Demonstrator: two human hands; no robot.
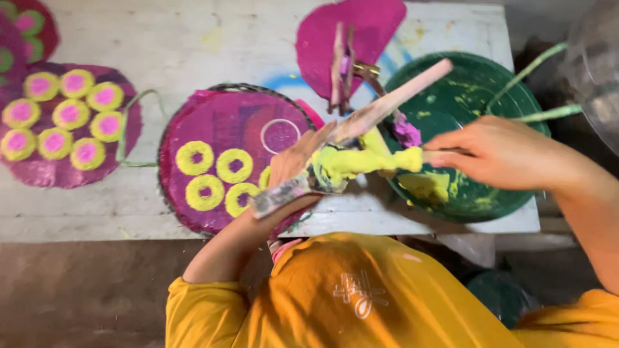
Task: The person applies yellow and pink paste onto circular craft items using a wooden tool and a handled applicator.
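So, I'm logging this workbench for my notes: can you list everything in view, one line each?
round tray: one, magenta with yellow rings, table middle
decorated disc: one, magenta with yellow-and-pink circles, table left
partial disc: one, magenta with green and pink, top left corner
magenta sheet: one, plain, table top
green bowl: one, yellow-smeared, table right
wooden clips: a cluster, pink-stained, above the bowl
table: one, whitish, paint-stained
stick: one, pink-stained, in left hand
yellow paste: one lump, between the hands
left hand: grips the stick
right hand: holds a thin tool in the paste
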